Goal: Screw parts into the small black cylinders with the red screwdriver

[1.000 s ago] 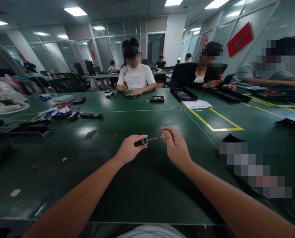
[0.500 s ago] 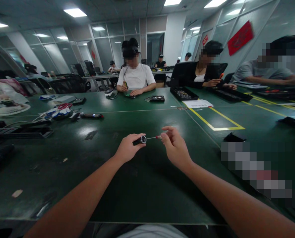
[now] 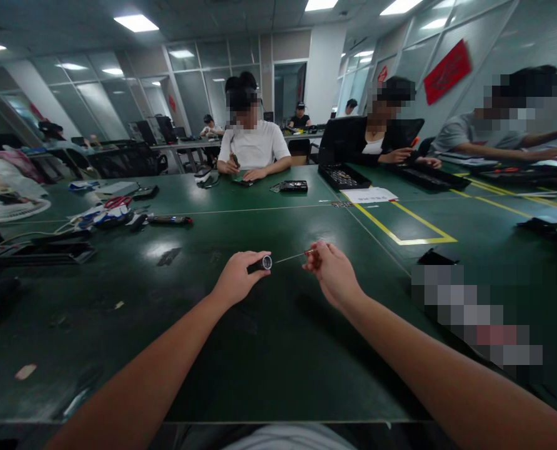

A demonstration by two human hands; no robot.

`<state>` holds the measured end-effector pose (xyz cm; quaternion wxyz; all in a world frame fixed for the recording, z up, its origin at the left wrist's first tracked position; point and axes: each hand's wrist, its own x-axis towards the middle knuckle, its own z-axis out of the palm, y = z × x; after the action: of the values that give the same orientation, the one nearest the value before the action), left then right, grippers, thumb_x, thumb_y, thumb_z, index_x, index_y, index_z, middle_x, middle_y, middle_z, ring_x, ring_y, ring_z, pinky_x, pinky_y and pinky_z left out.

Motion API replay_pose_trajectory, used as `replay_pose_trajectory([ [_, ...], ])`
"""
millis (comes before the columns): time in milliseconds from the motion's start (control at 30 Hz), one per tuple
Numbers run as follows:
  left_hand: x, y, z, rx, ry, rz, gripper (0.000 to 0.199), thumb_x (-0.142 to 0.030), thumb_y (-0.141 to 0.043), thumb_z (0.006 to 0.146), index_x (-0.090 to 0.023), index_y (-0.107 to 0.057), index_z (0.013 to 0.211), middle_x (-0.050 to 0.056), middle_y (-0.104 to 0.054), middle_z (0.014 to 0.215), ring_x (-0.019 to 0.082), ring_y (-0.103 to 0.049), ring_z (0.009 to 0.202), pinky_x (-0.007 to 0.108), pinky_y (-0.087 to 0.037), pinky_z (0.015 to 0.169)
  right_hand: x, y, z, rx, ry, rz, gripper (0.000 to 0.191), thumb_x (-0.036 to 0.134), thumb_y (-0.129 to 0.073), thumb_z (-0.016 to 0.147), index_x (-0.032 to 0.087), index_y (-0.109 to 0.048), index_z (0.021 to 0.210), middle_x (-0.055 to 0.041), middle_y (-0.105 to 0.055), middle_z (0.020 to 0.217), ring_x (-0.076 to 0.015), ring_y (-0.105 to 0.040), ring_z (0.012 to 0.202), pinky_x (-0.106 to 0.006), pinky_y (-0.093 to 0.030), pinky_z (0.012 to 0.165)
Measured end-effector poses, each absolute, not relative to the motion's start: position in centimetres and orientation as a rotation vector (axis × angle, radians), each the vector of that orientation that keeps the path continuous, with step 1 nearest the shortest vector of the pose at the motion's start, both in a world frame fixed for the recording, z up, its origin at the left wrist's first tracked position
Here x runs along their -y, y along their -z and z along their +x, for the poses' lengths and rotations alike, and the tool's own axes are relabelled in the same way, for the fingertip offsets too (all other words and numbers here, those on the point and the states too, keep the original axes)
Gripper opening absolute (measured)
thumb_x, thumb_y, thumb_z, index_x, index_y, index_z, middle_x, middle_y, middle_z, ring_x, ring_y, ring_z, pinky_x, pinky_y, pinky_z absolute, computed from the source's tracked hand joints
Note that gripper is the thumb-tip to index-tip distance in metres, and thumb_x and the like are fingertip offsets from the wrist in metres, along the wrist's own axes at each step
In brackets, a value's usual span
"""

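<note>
Left hand point(image 3: 234, 278) grips black cylinder point(image 3: 258, 265) — right hand point(image 3: 333, 270) grips thin screwdriver point(image 3: 308, 252), tip just beside cylinder's pale-rimmed end.

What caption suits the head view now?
Left hand holds a black cylinder; right hand points a thin-shafted screwdriver toward it.

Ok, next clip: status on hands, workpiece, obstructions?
Left hand gripping black cylinder; right hand holding thin-shafted screwdriver. Its tip appears just outside the cylinder's round end. Nothing visible between them.

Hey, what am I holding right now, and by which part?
Your left grip has a black cylinder by its sides; your right grip a screwdriver by its red handle.
</note>
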<state>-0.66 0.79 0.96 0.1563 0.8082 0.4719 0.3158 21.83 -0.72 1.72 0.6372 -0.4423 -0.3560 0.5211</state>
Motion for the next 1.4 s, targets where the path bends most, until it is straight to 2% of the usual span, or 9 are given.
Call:
replay_pose_trajectory([
  [133, -0.5, -1.0, -0.5, -1.345, -0.870, 2.321, 0.040, -0.027, -0.073, 0.088, -0.030, -0.067, 0.128, 0.003, -0.071, 0.121, 0.025, -0.062, 0.112, 0.048, -0.041, 0.106, 1.1, -1.5, 21.6, 1.009, -1.035, -1.023, 0.025, 0.047, -0.059, 0.091, 0.022, -0.060, 0.091, 0.0003, -0.061, 0.077, -0.0154, -0.059, 0.069, -0.033, -0.053, 0.068],
  [367, -0.2, -1.1, -0.4, -1.334, -0.882, 2.284, 0.041, -0.026, -0.074, 0.088, -0.031, -0.067, 0.128, 0.003, -0.071, 0.122, 0.025, -0.062, 0.112, 0.050, -0.039, 0.108, 1.9, -1.7, 21.6, 1.303, -0.836, -1.049, 0.027, 0.048, -0.049, 0.099, 0.022, -0.058, 0.100, -0.0017, -0.064, 0.083, -0.0174, -0.062, 0.074, -0.036, -0.051, 0.072],
  [733, 0.1, -1.3, -0.2, -1.356, -0.887, 2.244, 0.043, -0.027, -0.076, 0.086, -0.030, -0.067, 0.128, 0.003, -0.073, 0.114, 0.025, -0.063, 0.105, 0.047, -0.041, 0.105, 2.5, -2.3, 21.4, 1.416, -0.819, -1.023, 0.024, 0.045, -0.051, 0.098, 0.022, -0.059, 0.100, -0.0021, -0.066, 0.083, -0.0171, -0.062, 0.074, -0.034, -0.050, 0.073],
  [933, 0.0, -1.0, -0.3, -1.347, -0.888, 2.261, 0.042, -0.026, -0.075, 0.086, -0.031, -0.067, 0.127, 0.004, -0.072, 0.117, 0.025, -0.063, 0.108, 0.049, -0.040, 0.107, 3.1, -3.1, 21.5, 1.413, -0.765, -1.121, 0.043, 0.055, -0.042, 0.100, 0.021, -0.068, 0.091, 0.0003, -0.058, 0.066, -0.0157, -0.054, 0.060, -0.031, -0.044, 0.060],
  [1067, -0.1, -1.0, -0.4, -1.340, -0.889, 2.258, 0.041, -0.027, -0.074, 0.087, -0.031, -0.067, 0.127, 0.004, -0.072, 0.117, 0.025, -0.063, 0.108, 0.050, -0.040, 0.108, 3.4, -3.3, 21.5, 1.407, -0.741, -1.171, 0.029, 0.046, -0.054, 0.095, 0.022, -0.068, 0.103, -0.0022, -0.066, 0.077, -0.0178, -0.059, 0.067, -0.031, -0.046, 0.063],
  [1167, -0.2, -1.0, -0.6, -1.341, -0.910, 2.245, 0.041, -0.027, -0.074, 0.087, -0.030, -0.067, 0.128, 0.004, -0.072, 0.118, 0.025, -0.063, 0.109, 0.051, -0.040, 0.108, 3.4, -3.2, 21.4, 1.414, -0.779, -1.141, 0.025, 0.042, -0.053, 0.095, 0.023, -0.067, 0.101, -0.0032, -0.068, 0.084, -0.0188, -0.061, 0.075, -0.032, -0.048, 0.068],
  [1300, -0.1, -1.0, -0.5, -1.339, -0.914, 2.258, 0.041, -0.025, -0.075, 0.086, -0.030, -0.068, 0.126, 0.005, -0.072, 0.119, 0.025, -0.063, 0.111, 0.050, -0.041, 0.107, 3.4, -3.2, 21.3, 1.431, -0.818, -1.112, 0.036, 0.050, -0.044, 0.099, 0.023, -0.066, 0.091, -0.0002, -0.060, 0.070, -0.0166, -0.055, 0.063, -0.031, -0.044, 0.061],
  [1400, -0.2, -0.9, -0.5, -1.344, -0.895, 2.262, 0.041, -0.024, -0.075, 0.086, -0.031, -0.068, 0.125, 0.004, -0.072, 0.118, 0.025, -0.064, 0.111, 0.049, -0.042, 0.107, 3.5, -3.4, 21.3, 1.502, -0.778, -1.171, 0.039, 0.050, -0.044, 0.099, 0.022, -0.069, 0.089, -0.0011, -0.062, 0.070, -0.0163, -0.054, 0.060, -0.031, -0.042, 0.059],
])
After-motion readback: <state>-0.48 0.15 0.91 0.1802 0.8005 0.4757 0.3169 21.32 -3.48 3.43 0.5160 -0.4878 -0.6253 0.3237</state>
